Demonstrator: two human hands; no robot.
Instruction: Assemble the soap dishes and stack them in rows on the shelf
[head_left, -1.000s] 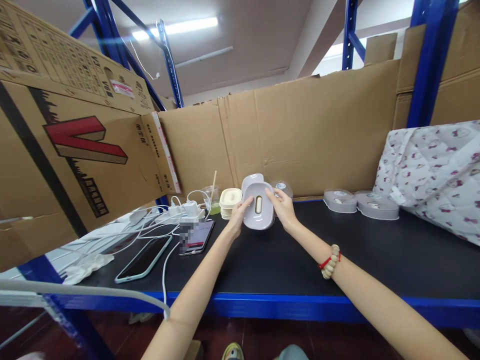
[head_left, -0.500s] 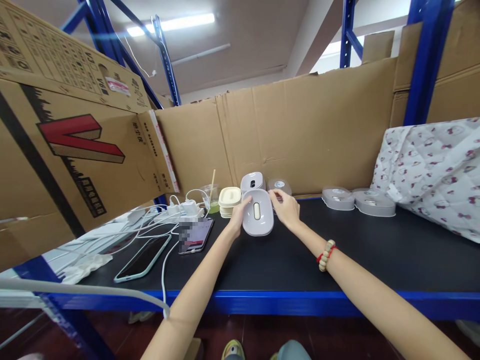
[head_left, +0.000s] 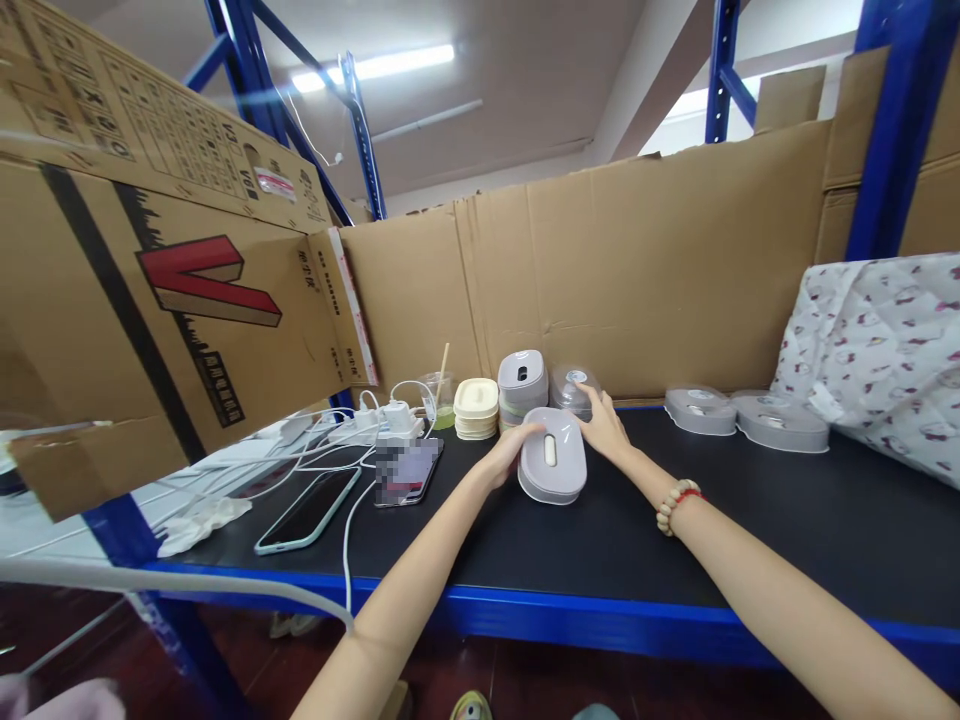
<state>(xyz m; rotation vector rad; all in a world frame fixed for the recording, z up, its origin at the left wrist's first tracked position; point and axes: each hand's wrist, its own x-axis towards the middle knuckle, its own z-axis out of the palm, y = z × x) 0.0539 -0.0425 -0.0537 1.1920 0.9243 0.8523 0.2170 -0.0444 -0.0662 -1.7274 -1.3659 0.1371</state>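
Note:
A pale grey, rounded plastic cover (head_left: pixel 567 472) with a cream oblong piece in its middle slot is just above or on the black tabletop; I cannot tell which. My left hand (head_left: pixel 504 458) grips its left edge, thumb on top. At its upper right side is my right hand (head_left: pixel 606 428), fingers apart, the index reaching up to the clear domed plastic covers (head_left: pixel 571 388) behind. Whether that fingertip touches them is unclear. Behind the held cover stands a stack of similar grey covers (head_left: pixel 523 374), the top one with a dark slot. Beside it is a cream stack of lids (head_left: pixel 476 400).
Two phones (head_left: pixel 309 512) and white chargers with cables (head_left: pixel 397 418) lie to the left, near a cup (head_left: pixel 442 405) with a stick. Two more clear-covered pieces (head_left: pixel 780 420) sit at right by a patterned cloth (head_left: pixel 885 350). Cardboard (head_left: pixel 637 280) walls the back.
The grey cover has come down and a little right in my left hand. My right hand's fingers have gone from bent together to spread. The view has shifted slightly.

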